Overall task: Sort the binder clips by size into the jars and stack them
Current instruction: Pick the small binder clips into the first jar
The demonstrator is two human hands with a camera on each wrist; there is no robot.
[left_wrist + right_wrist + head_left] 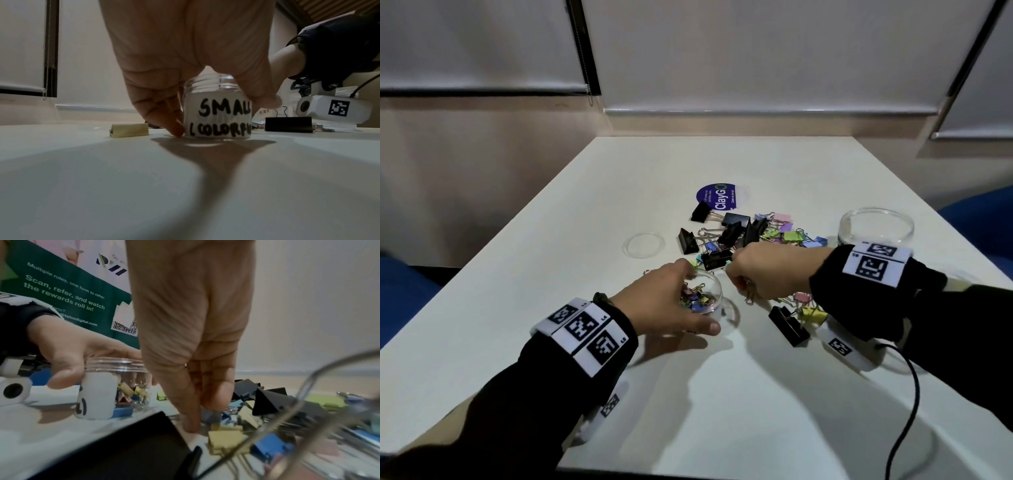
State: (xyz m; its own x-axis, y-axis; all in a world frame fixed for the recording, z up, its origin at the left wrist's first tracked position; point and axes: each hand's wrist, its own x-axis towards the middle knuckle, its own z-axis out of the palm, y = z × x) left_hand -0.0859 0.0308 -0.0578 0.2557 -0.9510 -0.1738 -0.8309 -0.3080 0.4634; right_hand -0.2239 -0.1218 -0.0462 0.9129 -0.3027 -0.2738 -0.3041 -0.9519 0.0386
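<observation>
Your small clear jar (703,296) stands upright and open near the tabletop's middle, labelled "SMALL (COLORFUL", partly filled with small coloured clips. Your loose binder clips (743,236), black and pastel, lie heaped just beyond it toward the far edge. A bigger open jar (875,228) stands by the right edge.

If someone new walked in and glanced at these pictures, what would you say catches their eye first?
Probably the heap of binder clips, black and pastel, at mid-table. Next, the left hand gripping a small clear jar labelled SMALL, already holding colourful clips, just in front of the heap. Beside it the right hand reaches fingers-down into the clips, and a larger empty jar stands at the table's right edge.
</observation>
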